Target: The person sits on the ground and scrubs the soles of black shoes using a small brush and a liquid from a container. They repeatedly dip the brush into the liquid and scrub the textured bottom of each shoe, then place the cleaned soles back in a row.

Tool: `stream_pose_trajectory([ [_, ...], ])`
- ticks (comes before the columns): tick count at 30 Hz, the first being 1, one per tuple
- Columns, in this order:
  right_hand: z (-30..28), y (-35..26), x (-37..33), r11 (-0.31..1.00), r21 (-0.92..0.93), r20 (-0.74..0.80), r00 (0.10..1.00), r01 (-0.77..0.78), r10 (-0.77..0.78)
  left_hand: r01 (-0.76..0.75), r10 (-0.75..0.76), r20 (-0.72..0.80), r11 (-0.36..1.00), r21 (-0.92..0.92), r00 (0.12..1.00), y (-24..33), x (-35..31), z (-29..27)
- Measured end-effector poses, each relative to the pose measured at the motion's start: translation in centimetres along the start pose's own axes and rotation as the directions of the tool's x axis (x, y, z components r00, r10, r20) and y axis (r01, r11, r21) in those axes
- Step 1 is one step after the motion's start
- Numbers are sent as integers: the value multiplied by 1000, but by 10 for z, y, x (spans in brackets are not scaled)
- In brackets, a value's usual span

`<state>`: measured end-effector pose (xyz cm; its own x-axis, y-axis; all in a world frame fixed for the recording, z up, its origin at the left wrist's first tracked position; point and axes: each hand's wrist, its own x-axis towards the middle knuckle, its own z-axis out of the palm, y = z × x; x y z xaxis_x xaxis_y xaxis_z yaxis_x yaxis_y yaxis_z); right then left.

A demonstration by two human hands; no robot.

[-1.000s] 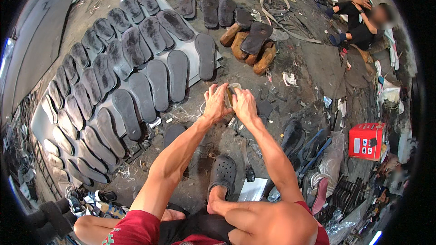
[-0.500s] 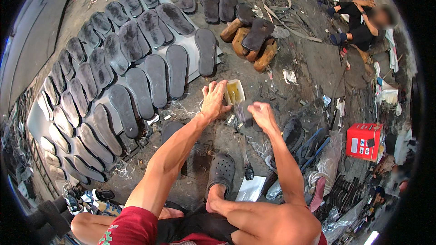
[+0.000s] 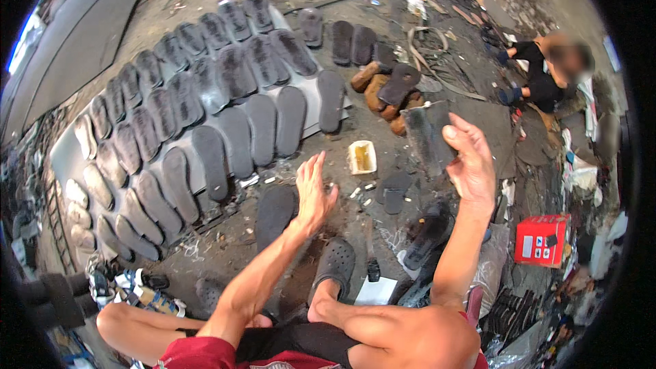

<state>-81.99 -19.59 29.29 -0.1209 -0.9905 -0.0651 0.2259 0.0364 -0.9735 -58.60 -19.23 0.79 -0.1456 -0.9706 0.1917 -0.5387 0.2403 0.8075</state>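
My left hand (image 3: 314, 195) is open, fingers stretched out, above the ground beside a dark shoe sole (image 3: 275, 213). Up and to its right stands a small white tub (image 3: 362, 158) with yellowish stuff inside; no hand touches it. My right hand (image 3: 471, 164) is raised on the right, thumb and fingers bent toward each other at the edge of a dark, flat, roughly rectangular piece (image 3: 425, 138). That piece is blurred, so its exact kind is unclear. Two small dark scraps (image 3: 394, 190) lie below the tub.
Rows of dark insole-shaped soles (image 3: 236, 140) cover a pale sheet at the left. Brown shoe lasts (image 3: 376, 92) are heaped beyond the tub. A black-handled knife (image 3: 373, 268) and white paper (image 3: 375, 292) lie near my clog. A red box (image 3: 542, 240) and a seated person (image 3: 543, 72) are at the right.
My right hand has risen away from the tub to the right with the dark piece. My left hand has left the tub's side and drawn back toward me. The view has shifted slightly.
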Motion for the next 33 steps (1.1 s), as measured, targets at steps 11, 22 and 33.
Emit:
stream_pose_trajectory([
  [11,107,218,-58,886,-375,119,933,-274,339,650,-636,-150,712,266,757,11,-211,-107],
  [22,133,327,-61,460,-861,102,961,214,-257,549,-513,-251,829,101,821,-19,-225,-95],
  [33,171,290,-37,236,-480,873,486,845,34,577,-542,-274,814,64,795,-15,-219,-97],
])
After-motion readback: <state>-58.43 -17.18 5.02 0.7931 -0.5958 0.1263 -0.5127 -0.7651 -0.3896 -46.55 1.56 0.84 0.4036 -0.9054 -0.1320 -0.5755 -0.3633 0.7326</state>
